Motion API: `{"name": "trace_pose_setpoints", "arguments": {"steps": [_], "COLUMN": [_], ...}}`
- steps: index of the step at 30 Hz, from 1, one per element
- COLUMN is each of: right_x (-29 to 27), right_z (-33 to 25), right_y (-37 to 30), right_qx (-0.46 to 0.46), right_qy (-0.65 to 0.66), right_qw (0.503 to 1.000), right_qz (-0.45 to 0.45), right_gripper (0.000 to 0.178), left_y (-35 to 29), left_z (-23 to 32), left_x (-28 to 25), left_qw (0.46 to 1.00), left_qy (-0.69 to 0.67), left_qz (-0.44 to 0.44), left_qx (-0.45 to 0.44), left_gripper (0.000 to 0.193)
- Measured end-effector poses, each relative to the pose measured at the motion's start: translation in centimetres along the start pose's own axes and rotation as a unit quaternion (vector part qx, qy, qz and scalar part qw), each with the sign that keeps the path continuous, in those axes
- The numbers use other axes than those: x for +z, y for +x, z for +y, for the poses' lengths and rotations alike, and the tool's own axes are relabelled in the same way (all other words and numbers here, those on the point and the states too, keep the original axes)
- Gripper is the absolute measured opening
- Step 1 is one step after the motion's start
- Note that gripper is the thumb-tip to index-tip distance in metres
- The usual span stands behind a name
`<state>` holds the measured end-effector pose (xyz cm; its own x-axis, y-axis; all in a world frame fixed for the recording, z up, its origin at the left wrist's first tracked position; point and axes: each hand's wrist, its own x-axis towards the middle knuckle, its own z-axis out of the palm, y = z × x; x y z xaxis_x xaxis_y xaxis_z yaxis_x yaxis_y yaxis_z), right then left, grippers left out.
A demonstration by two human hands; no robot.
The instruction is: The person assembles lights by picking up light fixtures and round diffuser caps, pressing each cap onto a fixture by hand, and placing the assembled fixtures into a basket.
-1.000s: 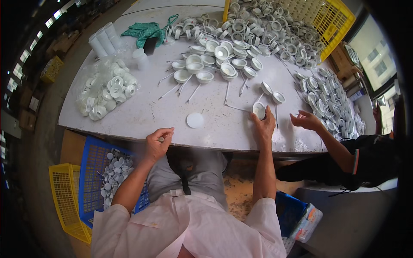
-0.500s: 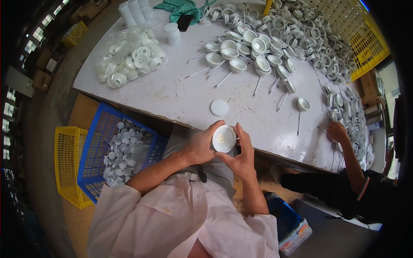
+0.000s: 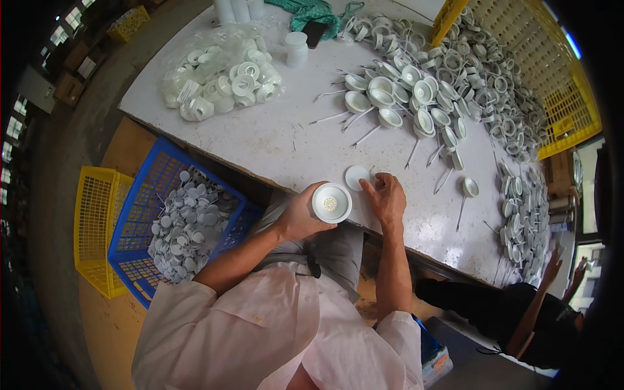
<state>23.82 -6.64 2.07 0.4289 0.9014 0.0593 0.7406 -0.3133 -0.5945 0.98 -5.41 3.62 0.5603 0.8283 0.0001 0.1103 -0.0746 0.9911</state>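
My left hand [image 3: 304, 214] grips a round white downlight housing [image 3: 332, 203], its open face turned up. Small yellowish LED dots show in a cluster at its centre. My right hand [image 3: 388, 198] is over the table's near edge, thumb and curled fingers apart. Its thumb tip meets or overlaps the right edge of a flat white disc [image 3: 356, 177] lying on the table; contact is hard to tell. Farther off on the tabletop, several white downlights with wire leads [image 3: 390, 118] lie grouped, and one more downlight [image 3: 470, 187] lies apart at the right.
A clear bag of white rings [image 3: 244, 84] lies at the far left of the white table [image 3: 273, 146]. A blue basket [image 3: 140, 214] of white discs stands left, beside a yellow basket [image 3: 91, 227]. A yellow crate [image 3: 565, 117] and heaped rings are back right. A co-worker's arm [image 3: 536, 312] is at right.
My right hand has let go of the downlight housing and moved right to the disc. My left hand keeps the housing. The co-worker's hand has drawn back from the table. The view has shifted.
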Motion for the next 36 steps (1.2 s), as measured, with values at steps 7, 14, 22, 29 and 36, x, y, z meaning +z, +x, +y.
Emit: {"name": "trace_pose_setpoints", "arguments": {"steps": [7, 14, 22, 29, 36], "right_x": [0.7, 0.3, 0.5, 0.3, 0.7], "right_z": [-1.0, 1.5, 2.9, 0.8, 0.2], "right_y": [1.4, 2.5, 1.3, -0.7, -3.9], "right_qx": [0.030, 0.032, 0.136, 0.211, -0.023], "right_qy": [-0.061, 0.082, 0.526, 0.650, 0.424], "right_qw": [0.996, 0.995, 0.831, 0.714, 0.905], "right_qz": [-0.053, -0.040, -0.122, -0.155, -0.030], "right_gripper": [0.039, 0.032, 0.020, 0.010, 0.019], "left_y": [-1.1, -1.7, -1.2, 0.1, 1.0], "left_z": [-1.7, -2.2, -1.7, -1.0, -2.4], "left_x": [-1.3, -1.0, -0.7, 0.6, 1.4], "left_qw": [0.999, 0.999, 0.998, 0.995, 0.992], "left_qy": [0.027, 0.016, 0.012, 0.043, -0.051], "left_qz": [0.045, 0.044, 0.057, 0.089, 0.106], "left_qx": [-0.002, -0.010, -0.016, -0.025, -0.043], "left_gripper": [0.076, 0.073, 0.072, 0.072, 0.070]}}
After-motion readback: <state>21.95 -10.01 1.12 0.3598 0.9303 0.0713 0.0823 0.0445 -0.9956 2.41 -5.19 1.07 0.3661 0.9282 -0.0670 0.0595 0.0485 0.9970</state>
